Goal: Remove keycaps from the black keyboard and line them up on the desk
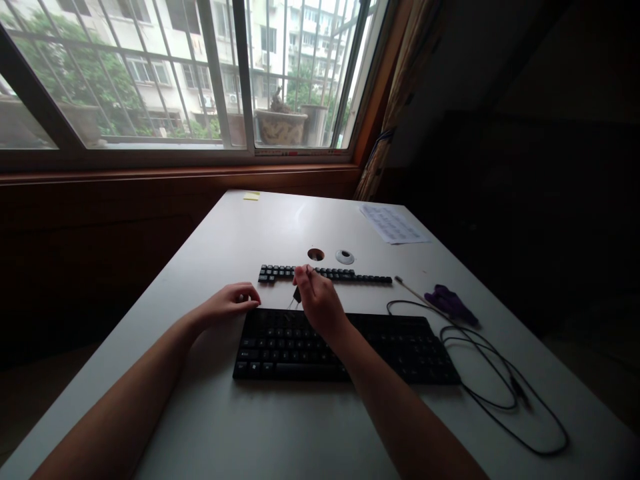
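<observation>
A black keyboard lies across the table in front of me, its far rows partly dark and without visible caps. My right hand is closed over the keyboard's far edge and pinches a small black tool with two thin wires, which looks like a keycap puller. The wire ends point down toward the far left part of the keyboard. Resting on the table by the keyboard's far left corner is my left hand, fingers loosely curled, with a gap between thumb and forefinger. My right hand and forearm hide the middle keys.
Behind the keyboard, loose black keycaps stand in rows. A cable loops on the right beside a purple cloth. Farther back are a table hole, a round cover, printed sheets and yellow sticky notes.
</observation>
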`<state>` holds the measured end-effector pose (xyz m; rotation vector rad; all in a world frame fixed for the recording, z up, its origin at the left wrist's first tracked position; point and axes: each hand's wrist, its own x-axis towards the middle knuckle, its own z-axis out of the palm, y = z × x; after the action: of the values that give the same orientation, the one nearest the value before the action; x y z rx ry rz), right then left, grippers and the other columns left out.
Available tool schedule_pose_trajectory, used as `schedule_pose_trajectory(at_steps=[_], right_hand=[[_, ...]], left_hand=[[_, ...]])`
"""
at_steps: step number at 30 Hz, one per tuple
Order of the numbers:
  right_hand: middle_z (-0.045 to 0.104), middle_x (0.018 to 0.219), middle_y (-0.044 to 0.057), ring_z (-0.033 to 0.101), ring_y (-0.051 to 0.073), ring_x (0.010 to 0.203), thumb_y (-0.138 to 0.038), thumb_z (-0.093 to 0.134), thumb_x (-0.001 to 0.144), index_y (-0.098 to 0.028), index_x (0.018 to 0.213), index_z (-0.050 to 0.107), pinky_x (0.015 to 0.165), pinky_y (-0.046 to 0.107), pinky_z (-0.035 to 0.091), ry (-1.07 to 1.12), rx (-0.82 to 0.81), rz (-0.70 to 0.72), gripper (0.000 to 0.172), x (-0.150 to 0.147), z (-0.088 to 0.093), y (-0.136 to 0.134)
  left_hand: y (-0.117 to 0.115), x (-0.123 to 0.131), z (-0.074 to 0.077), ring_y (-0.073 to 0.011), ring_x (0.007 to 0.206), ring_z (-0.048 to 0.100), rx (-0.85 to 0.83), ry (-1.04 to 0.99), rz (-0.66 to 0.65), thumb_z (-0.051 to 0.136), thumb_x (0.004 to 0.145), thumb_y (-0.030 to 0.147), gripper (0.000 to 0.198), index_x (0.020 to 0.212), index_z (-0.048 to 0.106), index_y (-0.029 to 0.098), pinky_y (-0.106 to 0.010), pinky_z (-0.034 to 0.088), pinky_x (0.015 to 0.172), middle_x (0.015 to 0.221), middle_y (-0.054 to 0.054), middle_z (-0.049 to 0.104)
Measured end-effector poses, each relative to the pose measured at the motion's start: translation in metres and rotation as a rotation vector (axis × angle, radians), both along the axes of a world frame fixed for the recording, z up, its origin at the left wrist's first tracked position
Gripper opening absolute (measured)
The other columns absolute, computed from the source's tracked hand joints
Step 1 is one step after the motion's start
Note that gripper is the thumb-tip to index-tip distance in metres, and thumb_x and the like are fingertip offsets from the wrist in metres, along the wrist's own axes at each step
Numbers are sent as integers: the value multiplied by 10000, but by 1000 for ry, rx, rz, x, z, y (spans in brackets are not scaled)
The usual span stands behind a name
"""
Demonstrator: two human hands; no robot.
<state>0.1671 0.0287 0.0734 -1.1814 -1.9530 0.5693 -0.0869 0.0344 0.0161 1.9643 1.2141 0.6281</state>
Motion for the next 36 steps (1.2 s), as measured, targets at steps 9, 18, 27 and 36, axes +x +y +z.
schedule_pose_trajectory(at_steps=[9,18,27,36], right_hand=[[619,594,-1,591,136,541,-446,455,997,-206,793,598,565,224,392,-63,-18,141,346,-7,-25,-32],[610,564,-7,547,116,492,-478,515,970,-203,764,602,536,218,365,-104,109,164,354,-11,-30,-40],[582,555,-12,504,107,489,-487,548,952,-202,704,594,540,229,344,-108,184,129,381,-16,-39,-39],[561,541,-14,507,107,501,-501,555,944,-195,629,545,554,240,354,25,138,-1,439,-17,-48,-27]], left_hand=[[-1,-3,-1,-185,821,582,31,34,-77,579,902,450,309,913,701,167,-269,449,718,887,-47,647],[-2,-1,0,-182,835,590,62,55,-96,575,919,460,318,914,701,169,-259,447,722,894,-45,657],[-1,-1,-1,-181,822,588,75,63,-97,582,912,455,316,909,709,166,-266,447,725,885,-46,653],[0,-1,-2,-170,783,570,69,61,-87,585,904,440,300,885,701,163,-252,431,679,838,-34,637]])
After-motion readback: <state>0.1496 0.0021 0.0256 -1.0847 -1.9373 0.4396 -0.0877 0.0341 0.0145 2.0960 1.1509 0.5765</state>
